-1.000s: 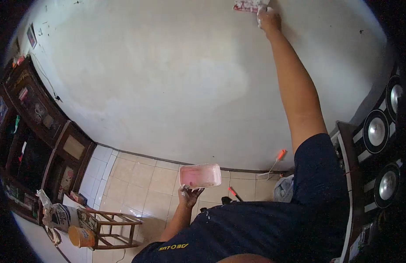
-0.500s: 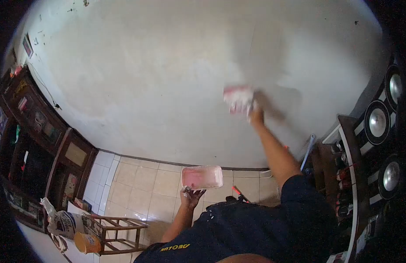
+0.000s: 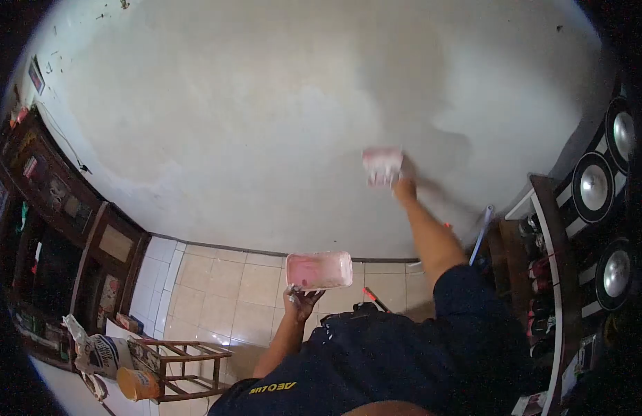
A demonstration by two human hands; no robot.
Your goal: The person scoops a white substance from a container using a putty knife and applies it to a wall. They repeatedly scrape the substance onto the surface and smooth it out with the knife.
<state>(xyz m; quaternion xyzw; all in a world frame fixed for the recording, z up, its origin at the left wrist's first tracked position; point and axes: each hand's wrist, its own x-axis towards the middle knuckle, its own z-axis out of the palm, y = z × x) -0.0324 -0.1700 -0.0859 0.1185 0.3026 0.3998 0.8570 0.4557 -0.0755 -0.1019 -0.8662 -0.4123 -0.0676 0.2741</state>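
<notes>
My left hand (image 3: 301, 301) is closed on the lower edge of a shallow tray (image 3: 319, 270), pink and whitish inside, with pale smears on the fingers. Out in front, my right hand (image 3: 404, 188) grips a broad flat tool (image 3: 382, 166) with a pink and white smeared face. The tool is at the pale grey wall (image 3: 251, 139); whether it touches the surface cannot be told. The fingers of my right hand are partly hidden behind the tool.
Left stands a dark wooden cabinet (image 3: 92, 229). A wooden stool (image 3: 189, 360), an orange bucket (image 3: 137, 383) and a white sack (image 3: 106, 352) are at lower left. Shelves (image 3: 553, 256) and round speakers (image 3: 593, 187) stand right. A red-tipped tool (image 3: 376, 299) lies on the tiled floor.
My right hand and the flat tool have moved slightly down along the wall. My left hand still holds the tray. The whole view has shifted slightly.
</notes>
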